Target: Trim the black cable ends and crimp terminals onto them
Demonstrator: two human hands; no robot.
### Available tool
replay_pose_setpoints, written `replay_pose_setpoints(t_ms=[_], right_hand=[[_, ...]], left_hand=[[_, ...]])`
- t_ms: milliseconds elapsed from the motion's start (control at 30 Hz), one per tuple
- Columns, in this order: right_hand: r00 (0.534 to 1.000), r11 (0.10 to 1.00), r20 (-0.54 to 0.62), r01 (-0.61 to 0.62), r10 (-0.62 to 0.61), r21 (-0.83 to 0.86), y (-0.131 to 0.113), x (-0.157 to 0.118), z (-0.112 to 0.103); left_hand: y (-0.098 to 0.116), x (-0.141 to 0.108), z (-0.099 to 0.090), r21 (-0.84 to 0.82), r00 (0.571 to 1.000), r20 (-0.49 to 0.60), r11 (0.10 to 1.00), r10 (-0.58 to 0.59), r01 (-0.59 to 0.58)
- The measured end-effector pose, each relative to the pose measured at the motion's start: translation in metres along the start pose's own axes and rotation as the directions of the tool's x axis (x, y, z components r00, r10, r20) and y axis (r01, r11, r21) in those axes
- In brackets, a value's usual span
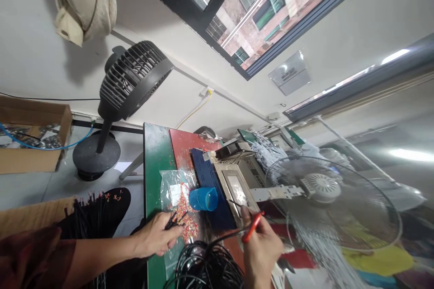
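Observation:
My left hand [159,235] is closed on the ends of black cables, over a clear plastic bag [166,187] covered with small red and yellow bits. My right hand [259,244] holds a red-handled tool [252,227], and a black cable passes beside its fingers. Between and below the hands lies a coiled bundle of black cables [206,268]. Beyond my left hand, a blue cup [203,199] lies on its side near the scattered bits. The tool's tip is too small to make out.
A green table [152,158] carries a dark blue tray [210,180] and a beige machine [235,187]. A wire-caged fan [322,187] stands at right, a dark fan [132,79] at left. More black cables [88,216] lie at lower left, below a cardboard box [30,160].

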State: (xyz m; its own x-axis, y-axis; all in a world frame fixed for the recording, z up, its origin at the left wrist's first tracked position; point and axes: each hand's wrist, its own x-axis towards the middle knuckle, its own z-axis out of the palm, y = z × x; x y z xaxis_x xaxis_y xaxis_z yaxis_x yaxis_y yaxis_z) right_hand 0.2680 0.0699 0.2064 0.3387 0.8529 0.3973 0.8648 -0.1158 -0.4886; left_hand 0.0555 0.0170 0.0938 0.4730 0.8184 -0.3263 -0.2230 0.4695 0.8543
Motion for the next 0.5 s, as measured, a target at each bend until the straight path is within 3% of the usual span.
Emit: replay_pose_setpoints(t_ms=[167, 300, 500], right_hand=[[0.997, 0.979, 0.067, -0.009, 0.023, -0.203, -0.01, -0.034, 0.025], [0.995, 0.929, 0.094, -0.009, 0.047, -0.369, -0.013, -0.039, 0.037], [0.993, 0.914, 0.087, -0.039, 0.08, -0.404, -0.017, -0.039, 0.044]], left_hand=[[0.001, 0.001, -0.002, -0.041, 1.0, -0.015, 0.999, -0.022, 0.021], [-0.001, 0.003, -0.003, -0.092, 1.0, 0.005, 0.996, -0.019, 0.019], [0.002, 0.002, -0.004, -0.149, 0.999, 0.024, 0.988, -0.026, 0.029]])
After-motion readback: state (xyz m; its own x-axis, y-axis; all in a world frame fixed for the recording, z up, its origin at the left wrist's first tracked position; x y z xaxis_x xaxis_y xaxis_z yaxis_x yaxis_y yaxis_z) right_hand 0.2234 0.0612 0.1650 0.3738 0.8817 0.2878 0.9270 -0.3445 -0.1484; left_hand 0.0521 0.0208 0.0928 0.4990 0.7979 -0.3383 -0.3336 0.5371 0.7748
